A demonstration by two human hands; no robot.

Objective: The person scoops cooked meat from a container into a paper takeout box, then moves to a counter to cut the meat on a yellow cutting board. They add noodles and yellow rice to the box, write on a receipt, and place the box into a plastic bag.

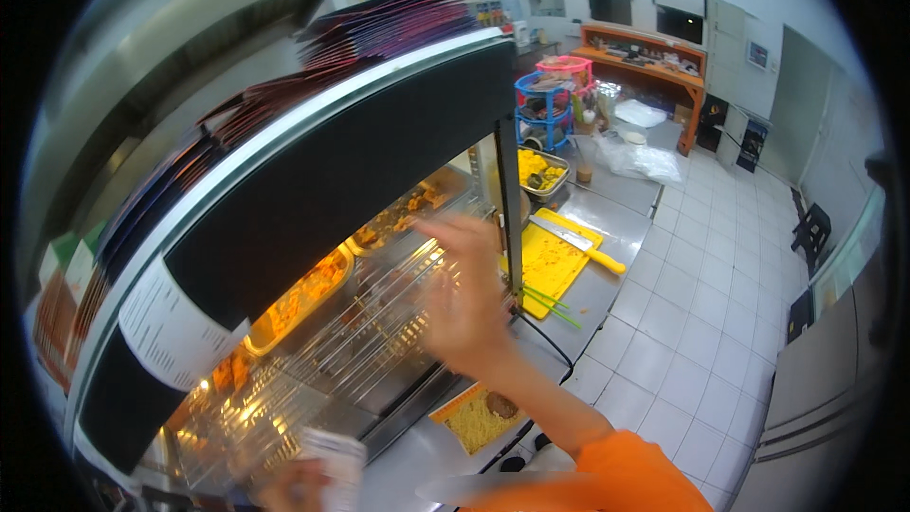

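Observation:
My right hand [464,299] is raised before the front of a warming cabinet [351,161], near its wire rack [379,308]. The hand is blurred, but its upper finger stretches out toward the cabinet and nothing shows in it. Low in the picture, my left hand [294,485], also smeared, grips a white printed paper [336,465]. Inside the cabinet stand a tray of orange-coloured food [308,299] and a tray of browned pieces [403,213]. A flat packet of noodles [479,420] lies on the counter below the rack.
A yellow cutting board [550,265] bears a knife [578,245] and green stalks [552,305]. Behind it are a pan of yellow pieces [540,173], blue stacked baskets [543,104] and plastic bags [637,156]. Dark folders [389,24] lie on top of the cabinet. A blurred grey shape [502,490] crosses the lower edge.

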